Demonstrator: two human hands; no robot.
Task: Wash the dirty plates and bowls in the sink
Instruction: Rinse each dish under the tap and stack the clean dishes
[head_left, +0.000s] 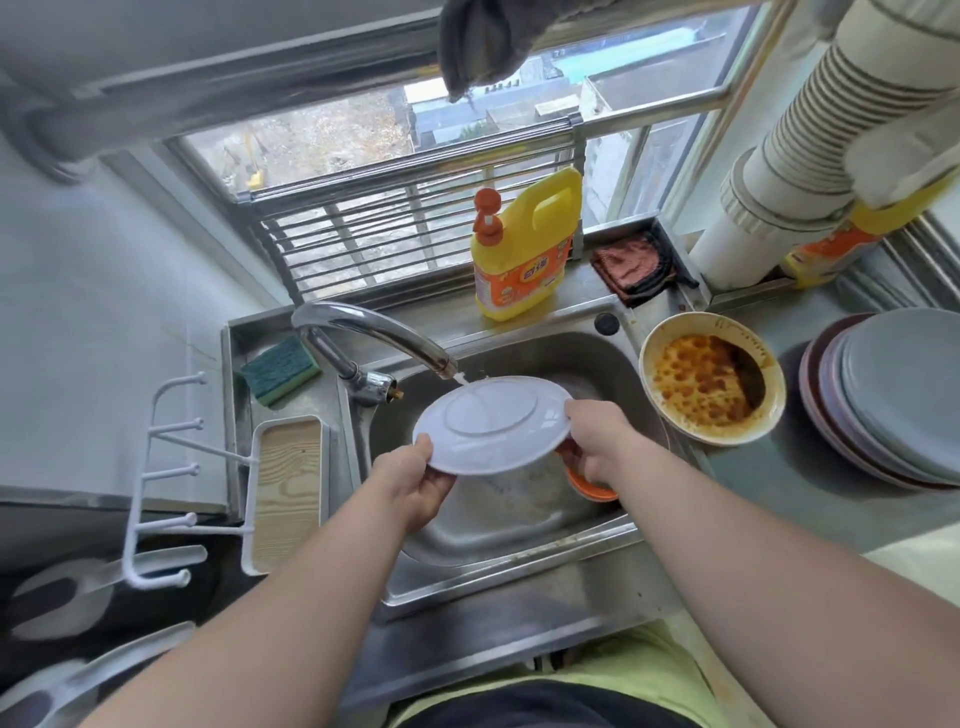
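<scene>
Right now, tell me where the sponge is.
The sponge lies on the sink's left ledge, just left of the faucet, behind the wooden tray.

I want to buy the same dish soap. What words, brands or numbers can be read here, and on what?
Yellow detergent bottle, orange label: a round logo with two Chinese characters, too blurred to read for certain.
Smaller print on that label: too small to read.
Second yellow bottle behind the white pipe: label mostly hidden, unreadable.
No other text shows.

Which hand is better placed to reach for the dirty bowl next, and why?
The right hand, probably. It grips the white plate on the side nearest the dirty bowl, which sits right of the sink. The left hand holds the far edge.
</scene>
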